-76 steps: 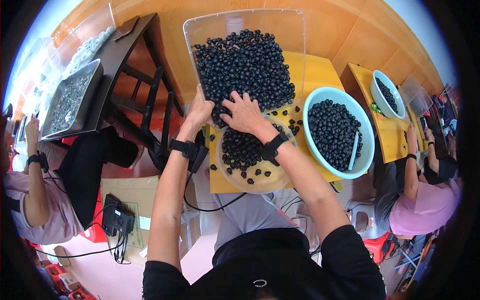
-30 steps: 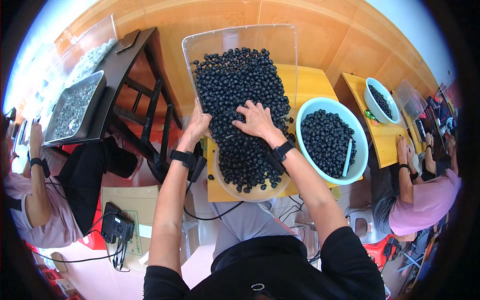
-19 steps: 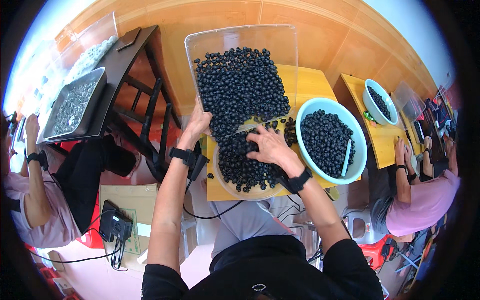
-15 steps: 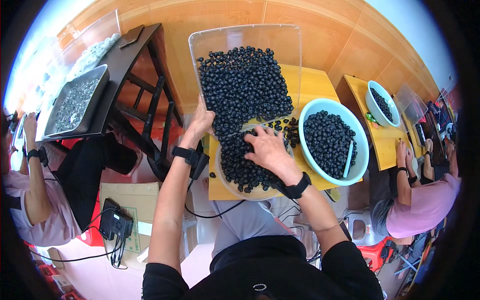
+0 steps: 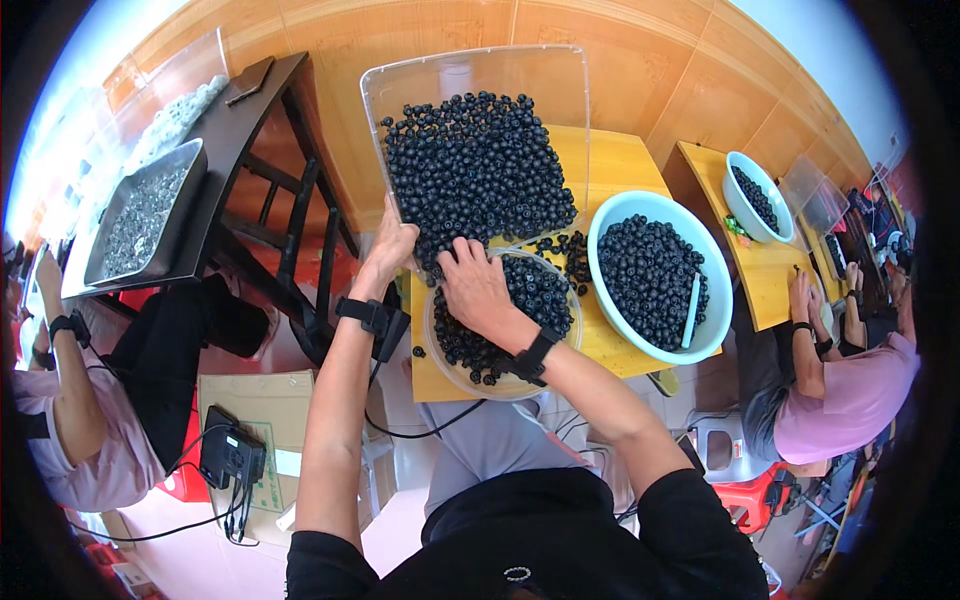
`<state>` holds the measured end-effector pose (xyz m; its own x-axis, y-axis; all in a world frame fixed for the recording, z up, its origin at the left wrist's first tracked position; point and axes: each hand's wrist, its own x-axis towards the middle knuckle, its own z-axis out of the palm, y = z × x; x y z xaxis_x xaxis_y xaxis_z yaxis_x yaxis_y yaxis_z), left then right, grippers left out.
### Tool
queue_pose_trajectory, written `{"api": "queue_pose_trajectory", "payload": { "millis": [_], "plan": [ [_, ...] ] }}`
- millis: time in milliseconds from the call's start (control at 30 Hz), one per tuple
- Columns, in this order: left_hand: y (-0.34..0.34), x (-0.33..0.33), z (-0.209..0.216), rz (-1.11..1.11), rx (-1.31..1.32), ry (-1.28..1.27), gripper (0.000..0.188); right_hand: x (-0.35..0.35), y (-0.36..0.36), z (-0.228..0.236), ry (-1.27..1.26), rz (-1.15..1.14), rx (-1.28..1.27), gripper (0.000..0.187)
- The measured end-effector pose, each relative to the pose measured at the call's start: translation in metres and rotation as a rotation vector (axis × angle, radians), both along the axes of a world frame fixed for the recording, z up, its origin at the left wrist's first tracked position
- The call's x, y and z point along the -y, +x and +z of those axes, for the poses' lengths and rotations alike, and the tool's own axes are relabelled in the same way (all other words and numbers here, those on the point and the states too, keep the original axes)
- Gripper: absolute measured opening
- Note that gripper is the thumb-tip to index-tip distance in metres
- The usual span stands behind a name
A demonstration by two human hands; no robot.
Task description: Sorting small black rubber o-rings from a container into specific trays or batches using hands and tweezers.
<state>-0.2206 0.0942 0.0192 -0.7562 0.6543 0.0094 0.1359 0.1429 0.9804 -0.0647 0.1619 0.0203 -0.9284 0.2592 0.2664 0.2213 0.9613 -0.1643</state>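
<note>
A clear rectangular plastic bin (image 5: 425, 80), tilted down toward me, holds a mass of small round black beads (image 5: 475, 165). My left hand (image 5: 393, 243) grips the bin's near left corner, and its fingers under the bin are partly hidden. Under the lowered edge stands a round clear tub (image 5: 574, 325) with more black beads (image 5: 540, 298). My right hand (image 5: 478, 290) lies over the tub's left side, fingers apart at the bin's lower edge, touching beads there. No bead shows held in it, though its palm side is hidden.
Right of the tub, a light-blue basin (image 5: 722, 290) of black beads holds a pale blue stick (image 5: 691, 312). Loose beads (image 5: 575, 258) lie on the yellow table (image 5: 625, 160). Dark table with metal tray (image 5: 190, 210) at left. People sit on both sides. A cable hangs below.
My right hand has moved left, from the tub's middle to the bin's lower left edge. More beads show on the tub's right side. My left hand keeps its grip on the bin.
</note>
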Motion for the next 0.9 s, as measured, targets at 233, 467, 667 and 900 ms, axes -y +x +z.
{"api": "queue_pose_trajectory", "payload": {
  "millis": [233, 467, 667, 900],
  "plan": [
    [-0.001, 0.001, 0.003, -0.019, -0.002, -0.02, 0.076, -0.008, 0.042, 0.006, 0.009, 0.095, 0.06, 0.028],
    [0.004, 0.002, 0.007, -0.019, 0.034, -0.014, 0.079, -0.017, 0.066, 0.052, -0.194, 0.191, 0.578, 0.036],
    [0.01, 0.006, 0.019, 0.003, 0.094, -0.056, 0.08, -0.098, 0.011, 0.059, -0.258, -0.093, 0.115, 0.044],
    [0.006, 0.001, 0.01, 0.001, 0.093, -0.095, 0.08, -0.129, -0.019, 0.022, -0.194, -0.61, 0.092, 0.069]
  ]
}}
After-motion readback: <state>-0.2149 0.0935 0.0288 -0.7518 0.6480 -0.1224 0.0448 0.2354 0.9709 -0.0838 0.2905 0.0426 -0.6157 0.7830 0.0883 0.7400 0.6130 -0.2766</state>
